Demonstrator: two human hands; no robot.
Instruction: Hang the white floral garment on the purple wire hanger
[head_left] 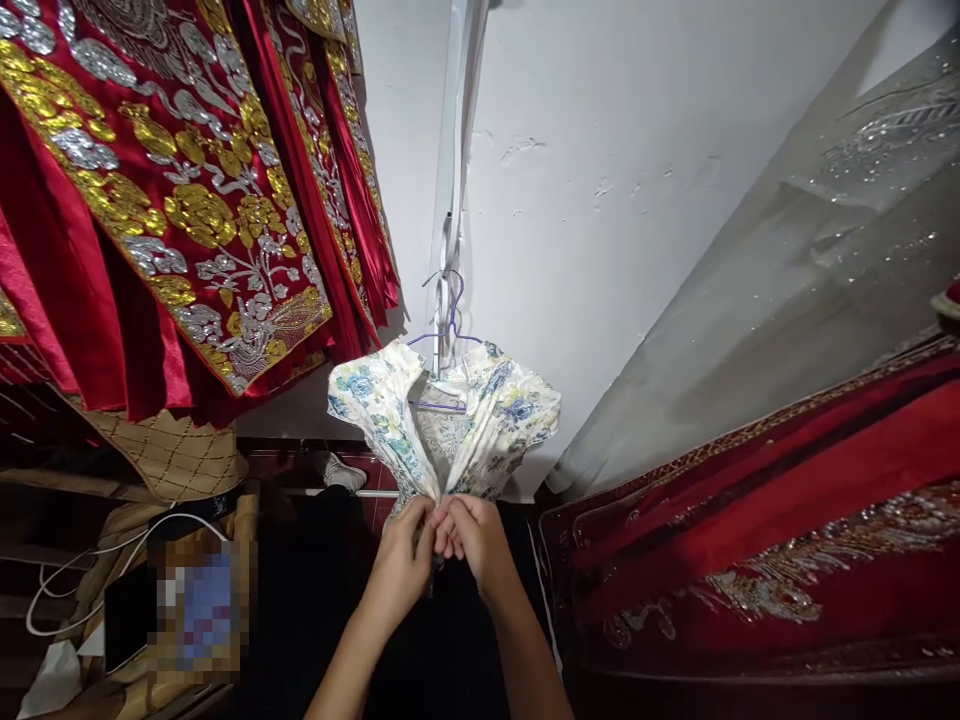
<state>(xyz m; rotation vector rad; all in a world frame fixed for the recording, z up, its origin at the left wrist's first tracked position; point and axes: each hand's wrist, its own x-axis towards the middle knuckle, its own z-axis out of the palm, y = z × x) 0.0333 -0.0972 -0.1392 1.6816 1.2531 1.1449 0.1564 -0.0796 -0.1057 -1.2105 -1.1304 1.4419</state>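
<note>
A white floral dress [480,410] with blue and yellow flowers hangs on a purple wire hanger [448,330] against the white wall. Both hands meet below its bodice. My left hand [405,565] pinches the fabric of the dress where it gathers at the middle. Right beside it, my right hand [476,540] grips the same bunched fabric, knuckles touching the left hand. The lower part of the dress is hidden behind my hands and dark clothing.
Red garments with gold and silver embroidery [187,200] hang at upper left. A red embroidered gown [750,540] and a sheer sequinned cover [825,250] fill the right. A woven hat [172,455], white cables [90,560] and a blurred object lie at lower left.
</note>
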